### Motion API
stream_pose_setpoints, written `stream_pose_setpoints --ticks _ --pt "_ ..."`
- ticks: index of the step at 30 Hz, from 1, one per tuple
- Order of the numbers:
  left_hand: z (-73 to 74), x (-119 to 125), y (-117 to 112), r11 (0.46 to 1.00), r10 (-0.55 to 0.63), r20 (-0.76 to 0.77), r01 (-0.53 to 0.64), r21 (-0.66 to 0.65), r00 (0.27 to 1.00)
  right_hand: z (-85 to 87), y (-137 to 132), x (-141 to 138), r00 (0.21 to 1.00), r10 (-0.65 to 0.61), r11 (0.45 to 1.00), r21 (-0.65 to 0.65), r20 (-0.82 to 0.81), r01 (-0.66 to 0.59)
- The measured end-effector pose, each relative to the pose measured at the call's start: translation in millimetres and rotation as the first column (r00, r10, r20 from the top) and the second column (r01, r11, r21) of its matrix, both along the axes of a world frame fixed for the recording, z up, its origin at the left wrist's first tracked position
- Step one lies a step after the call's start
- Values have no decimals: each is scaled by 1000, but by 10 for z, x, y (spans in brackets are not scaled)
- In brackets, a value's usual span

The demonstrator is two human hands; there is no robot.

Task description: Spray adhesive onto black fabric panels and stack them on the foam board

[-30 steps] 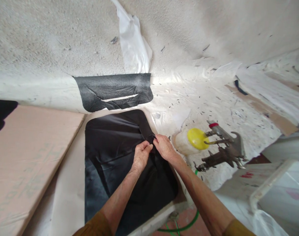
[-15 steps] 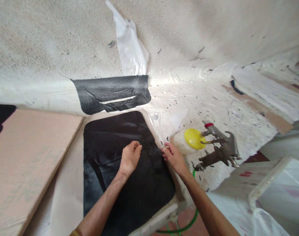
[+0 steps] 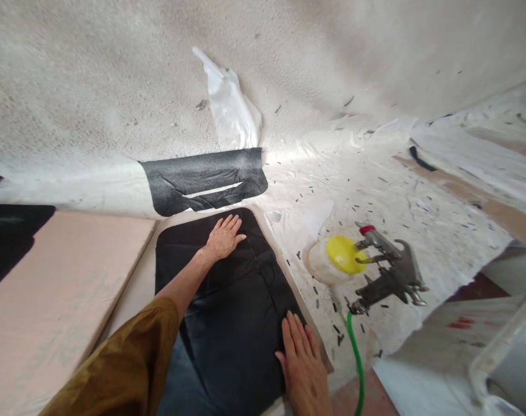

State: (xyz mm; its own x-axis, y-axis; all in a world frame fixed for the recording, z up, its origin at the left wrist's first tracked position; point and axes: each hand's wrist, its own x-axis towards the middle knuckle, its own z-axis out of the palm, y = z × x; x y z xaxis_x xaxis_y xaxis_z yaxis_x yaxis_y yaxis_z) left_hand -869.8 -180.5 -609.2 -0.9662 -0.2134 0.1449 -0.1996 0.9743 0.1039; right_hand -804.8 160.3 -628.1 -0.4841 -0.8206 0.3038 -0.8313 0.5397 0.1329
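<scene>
"Head view: what's changed?"
"The pinch is gone: my left hand (image 3: 223, 238) lies flat on the black sheet (image 3: 232, 323), my right hand (image 3: 305, 367) along its right edge, fingers loose, clamping nothing. I'd judge that smoothing."
"And around?"
"A crease or cut line (image 3: 265, 280) runs between my hands; spray gun (image 3: 403, 268) right of them, over speck-strewn white sheeting (image 3: 375, 196); beyond the left hand, rough pale wall (image 3: 115, 98)"

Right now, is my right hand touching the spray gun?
Apart. The head view shows the white sheeting in a plain gap between the right hand and the spray gun.
</scene>
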Motion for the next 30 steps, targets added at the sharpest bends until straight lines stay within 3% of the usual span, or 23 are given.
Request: stream_pose_setpoints --ticks 5,15,18,22,25,27,30 --pt "-163 4 -18 1000 9 -14 -9 -30 1000 -103 108 49 1000 -18 999 33 -2 18" --pt "-208 -96 -97 998 40 13 -40 -45 999 -34 204 95 999 -23 999 47 -24 24" --pt "-160 -136 -107 999 35 37 -36 5 999 -15 238 122 999 -30 998 54 -18 31" --pt "94 -58 -39 991 129 -6 -129 46 992 161 348 142 997 -31 999 46 77 28" --pt "338 329 189 987 154 -67 -151 49 986 466 559 23 951 -125 979 -123 282 165" --pt "436 795 464 992 97 -56 -93 82 994 731 727 -157 863 -189 895 -279 468 347" --pt "415 1642 1021 992 -10 -9 12 128 1000 1113 896 -543 695 -293 752 -291 657 592"
